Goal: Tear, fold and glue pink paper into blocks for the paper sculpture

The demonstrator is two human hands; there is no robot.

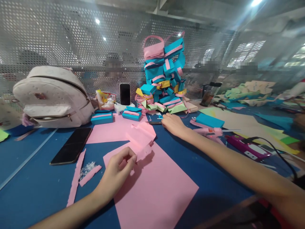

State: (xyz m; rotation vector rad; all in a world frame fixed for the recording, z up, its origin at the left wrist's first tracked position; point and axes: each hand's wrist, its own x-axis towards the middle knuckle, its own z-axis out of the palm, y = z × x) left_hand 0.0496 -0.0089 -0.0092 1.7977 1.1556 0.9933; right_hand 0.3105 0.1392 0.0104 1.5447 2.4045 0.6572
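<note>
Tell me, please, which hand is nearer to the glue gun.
Right: the right hand is left of the glue gun; the left hand is farther left, closer to the person.

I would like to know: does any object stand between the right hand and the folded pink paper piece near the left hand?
Nothing visible blocks the right hand from the folded pink paper piece; a slim dark object lies low on the blue tabletop beside that hand.

White backpack [53, 97] at left; dark phone [71, 146] lying near it; lidded bottle [209, 97] before perforated screen [83, 41].
</note>
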